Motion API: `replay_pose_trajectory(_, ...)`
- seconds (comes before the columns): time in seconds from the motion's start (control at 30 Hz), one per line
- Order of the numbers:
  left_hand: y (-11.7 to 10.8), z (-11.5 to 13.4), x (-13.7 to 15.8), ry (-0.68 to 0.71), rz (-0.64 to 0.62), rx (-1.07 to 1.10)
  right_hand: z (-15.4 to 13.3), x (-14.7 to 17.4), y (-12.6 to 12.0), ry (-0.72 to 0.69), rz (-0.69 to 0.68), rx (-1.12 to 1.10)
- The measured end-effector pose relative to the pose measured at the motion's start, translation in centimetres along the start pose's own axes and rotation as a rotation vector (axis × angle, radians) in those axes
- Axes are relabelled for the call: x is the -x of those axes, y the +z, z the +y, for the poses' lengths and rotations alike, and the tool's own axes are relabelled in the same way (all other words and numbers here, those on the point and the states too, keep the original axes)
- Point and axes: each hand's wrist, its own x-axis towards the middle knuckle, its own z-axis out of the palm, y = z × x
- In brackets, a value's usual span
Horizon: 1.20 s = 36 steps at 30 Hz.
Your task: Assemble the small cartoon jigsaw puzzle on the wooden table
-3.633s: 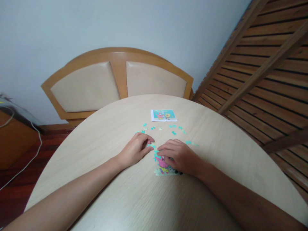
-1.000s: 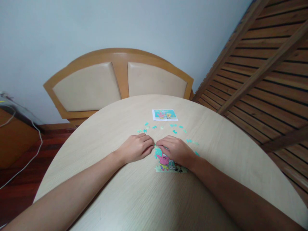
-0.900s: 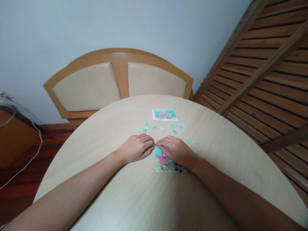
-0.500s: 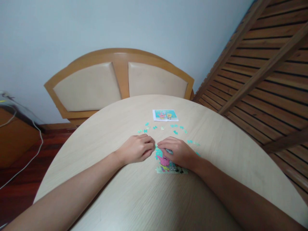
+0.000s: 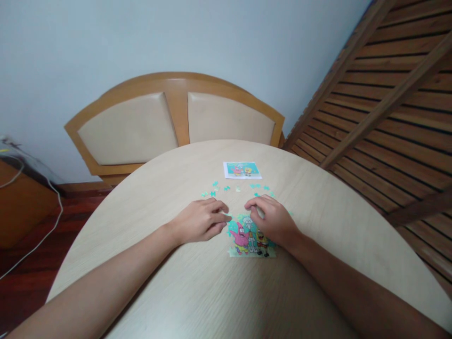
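Observation:
A partly joined jigsaw puzzle point(image 5: 242, 240) lies flat on the table, showing a pink starfish, a tall pale figure and a yellow sponge character. At its upper left edge is my left hand point(image 5: 203, 220), its fingers apart and one fingertip touching or nearly touching the border; no piece shows in it. My right hand point(image 5: 273, 219) hovers over the puzzle's upper right part and hides that corner. Its fingers are bent, with a gap between thumb and forefinger and nothing visible there. Several loose puzzle pieces point(image 5: 227, 188) lie beyond both hands.
A printed reference picture point(image 5: 242, 170) lies past the loose pieces. The round wooden table point(image 5: 158, 188) has a padded headboard-like panel point(image 5: 181, 108) behind it. A slatted wood structure point(image 5: 388, 94) stands at right, and a white cable point(image 5: 52, 226) hangs at left.
My right hand has moved right and away from the puzzle's upper left, uncovering the middle and right figures. My left hand has stayed nearly in place, its fingers spreading a little.

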Motion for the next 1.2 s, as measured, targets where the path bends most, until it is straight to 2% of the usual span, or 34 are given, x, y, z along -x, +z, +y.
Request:
replay_pose_trajectory(0.13,0.0,-0.1,-0.1,0.013,0.003,0.015,1.7,-0.2,-0.3,0.1,0.042,0.019)
replay_pose_trajectory(0.3,0.1,0.0,-0.1,-0.003,0.022,0.05,3.7,-0.4,-0.6,0.115,0.026,0.062)
replay_pose_trajectory(0.37,0.3,-0.3,0.1,-0.068,0.063,0.054,4.4,-0.5,-0.6,0.127,0.028,0.084)
replay_pose_trajectory(0.53,0.9,-1.9,0.6,-0.414,0.27,0.008,6.4,-0.5,-1.0,0.206,0.092,0.128)
replay_pose_trajectory(0.67,1.4,-3.0,0.7,-0.478,0.265,0.008,8.8,-0.2,-1.5,0.313,0.132,0.143)
replay_pose_trajectory(0.8,1.8,-3.0,0.6,-0.532,0.252,-0.022,10.3,0.1,-1.4,0.411,0.146,0.094)
replay_pose_trajectory(0.97,1.8,-2.9,0.6,-0.622,0.228,-0.048,10.5,0.0,-1.0,0.361,0.087,0.057)
replay_pose_trajectory(1.1,1.5,-3.1,1.0,-0.712,0.252,-0.1,10.8,-0.1,-1.8,0.3,0.019,-0.055)
replay_pose_trajectory(1.2,1.4,-3.4,1.3,-0.733,0.251,-0.115,11.0,-0.1,-2.6,0.337,-0.007,-0.148)
